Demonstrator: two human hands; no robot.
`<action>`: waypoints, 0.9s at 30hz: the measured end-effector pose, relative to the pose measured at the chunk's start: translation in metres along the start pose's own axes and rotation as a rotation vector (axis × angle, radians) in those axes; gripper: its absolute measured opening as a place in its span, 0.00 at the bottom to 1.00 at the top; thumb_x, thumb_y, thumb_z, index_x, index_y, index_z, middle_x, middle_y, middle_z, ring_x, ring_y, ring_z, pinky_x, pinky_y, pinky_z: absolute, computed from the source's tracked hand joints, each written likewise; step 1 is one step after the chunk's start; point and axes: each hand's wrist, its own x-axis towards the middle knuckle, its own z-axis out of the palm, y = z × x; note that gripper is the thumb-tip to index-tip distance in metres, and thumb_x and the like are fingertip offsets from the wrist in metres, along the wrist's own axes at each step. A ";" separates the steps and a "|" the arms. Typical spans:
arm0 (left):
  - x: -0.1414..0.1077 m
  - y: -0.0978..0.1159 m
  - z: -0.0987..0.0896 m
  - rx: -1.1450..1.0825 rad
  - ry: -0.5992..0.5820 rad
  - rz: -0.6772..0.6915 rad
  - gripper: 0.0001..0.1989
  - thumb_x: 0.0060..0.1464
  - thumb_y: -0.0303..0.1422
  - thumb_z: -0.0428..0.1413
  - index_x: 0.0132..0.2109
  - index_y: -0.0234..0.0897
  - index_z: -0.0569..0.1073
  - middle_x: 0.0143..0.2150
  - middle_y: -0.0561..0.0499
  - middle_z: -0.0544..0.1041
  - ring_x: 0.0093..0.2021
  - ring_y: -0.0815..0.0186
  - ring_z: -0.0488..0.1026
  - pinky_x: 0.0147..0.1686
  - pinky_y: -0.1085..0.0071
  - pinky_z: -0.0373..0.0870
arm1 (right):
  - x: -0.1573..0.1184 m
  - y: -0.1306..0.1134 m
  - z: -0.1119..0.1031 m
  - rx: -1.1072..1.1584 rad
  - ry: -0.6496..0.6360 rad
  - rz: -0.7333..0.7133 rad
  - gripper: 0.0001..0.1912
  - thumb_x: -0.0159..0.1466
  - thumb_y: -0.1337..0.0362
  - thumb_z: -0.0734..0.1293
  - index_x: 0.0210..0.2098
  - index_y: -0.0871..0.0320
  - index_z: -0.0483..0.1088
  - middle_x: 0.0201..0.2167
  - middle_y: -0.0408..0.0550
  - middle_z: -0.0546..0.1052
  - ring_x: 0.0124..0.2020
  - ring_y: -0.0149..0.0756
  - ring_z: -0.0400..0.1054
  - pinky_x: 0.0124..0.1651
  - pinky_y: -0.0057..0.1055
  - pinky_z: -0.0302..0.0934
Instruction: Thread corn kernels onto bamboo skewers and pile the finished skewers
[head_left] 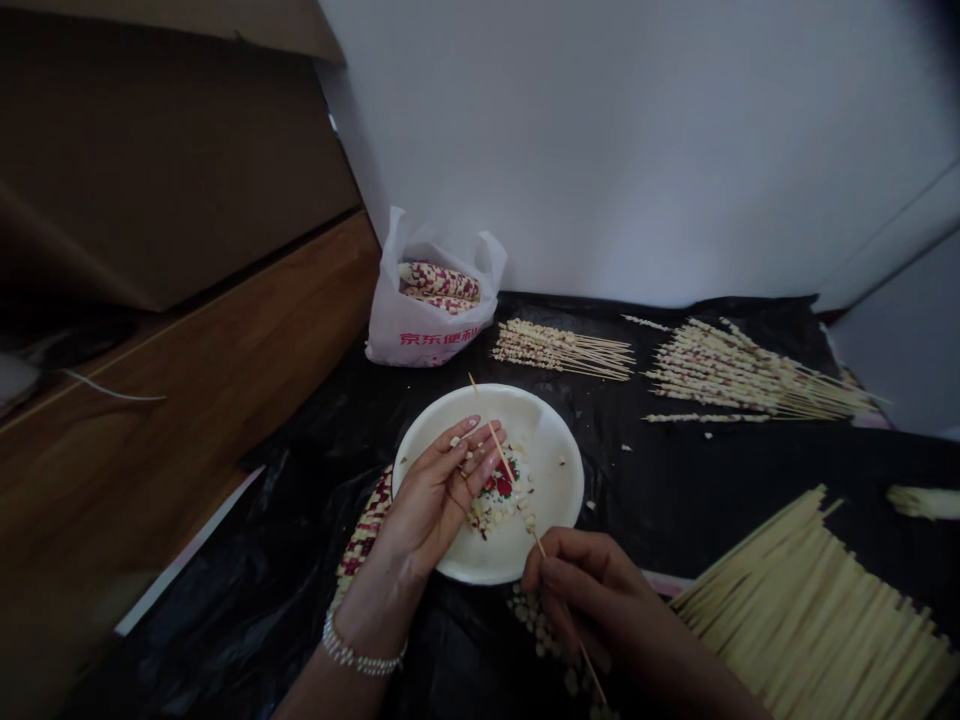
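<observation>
My right hand [581, 590] grips a bamboo skewer [492, 425], which slants up and left across the bowl, its point above the far side. A few pale kernels are threaded on it just ahead of my fingers. Palm up over the white bowl [566, 465], my left hand [442, 490] cups loose corn kernels [471, 455], and one pale kernel [455, 441] shows at the thumb and forefinger. More kernels and a red printed design lie at the bowl's bottom. A purple-and-cream corn cob [366, 530] is partly hidden behind my left wrist.
Behind the bowl stands a white plastic bag [427, 330] with corn cobs [442, 283]. Kernel-threaded skewers lie in a smaller pile [562, 350] and a larger one [727, 375] on black plastic sheeting [637, 480]. Bare skewers [817, 610] are heaped at right; a cardboard box [165, 150] stands left.
</observation>
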 end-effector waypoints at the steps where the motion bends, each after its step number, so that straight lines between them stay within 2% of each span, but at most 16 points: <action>1: 0.000 0.001 0.000 -0.005 -0.006 -0.009 0.18 0.55 0.18 0.52 0.53 0.28 0.70 0.52 0.35 0.76 0.52 0.58 0.74 0.53 0.64 0.71 | 0.000 0.001 0.000 0.013 -0.002 0.001 0.12 0.67 0.57 0.65 0.33 0.58 0.74 0.12 0.34 0.67 0.09 0.19 0.47 0.12 0.18 0.37; 7: 0.003 0.005 0.000 -0.050 0.005 -0.041 0.17 0.61 0.24 0.47 0.56 0.27 0.69 0.53 0.34 0.75 0.53 0.56 0.73 0.53 0.60 0.71 | 0.001 -0.001 0.000 0.022 -0.005 0.009 0.13 0.66 0.56 0.66 0.32 0.59 0.74 0.11 0.34 0.67 0.09 0.19 0.47 0.11 0.17 0.38; 10: 0.004 0.005 -0.002 -0.029 -0.001 0.005 0.17 0.60 0.22 0.49 0.55 0.29 0.70 0.54 0.36 0.75 0.53 0.58 0.73 0.52 0.62 0.72 | 0.001 -0.002 -0.001 0.015 -0.019 0.033 0.13 0.65 0.56 0.66 0.32 0.60 0.74 0.11 0.35 0.68 0.09 0.19 0.49 0.11 0.17 0.40; 13: 0.005 0.005 -0.003 -0.041 0.036 0.069 0.15 0.59 0.21 0.50 0.52 0.28 0.71 0.53 0.36 0.76 0.51 0.60 0.75 0.49 0.66 0.74 | -0.001 -0.001 -0.002 0.008 -0.088 0.070 0.13 0.65 0.57 0.66 0.32 0.60 0.74 0.12 0.37 0.70 0.09 0.19 0.51 0.10 0.16 0.40; 18: 0.008 0.006 -0.005 -0.088 0.116 0.160 0.12 0.58 0.21 0.51 0.46 0.31 0.75 0.45 0.43 0.80 0.43 0.65 0.78 0.41 0.75 0.77 | -0.004 -0.001 -0.001 0.084 -0.176 0.177 0.12 0.64 0.58 0.67 0.32 0.61 0.75 0.12 0.38 0.72 0.08 0.20 0.54 0.09 0.16 0.43; 22: 0.010 0.007 -0.005 -0.135 0.150 0.200 0.12 0.58 0.18 0.50 0.45 0.29 0.75 0.42 0.44 0.81 0.42 0.67 0.79 0.41 0.77 0.76 | -0.006 0.001 0.000 0.124 -0.184 0.241 0.12 0.63 0.59 0.68 0.32 0.62 0.75 0.12 0.38 0.71 0.07 0.19 0.54 0.08 0.16 0.42; 27: 0.009 0.009 -0.004 -0.126 0.159 0.244 0.13 0.57 0.17 0.50 0.45 0.28 0.76 0.44 0.42 0.80 0.43 0.66 0.78 0.43 0.76 0.76 | -0.005 0.004 -0.001 0.130 -0.199 0.248 0.13 0.63 0.57 0.68 0.31 0.62 0.74 0.12 0.37 0.71 0.07 0.19 0.53 0.08 0.17 0.41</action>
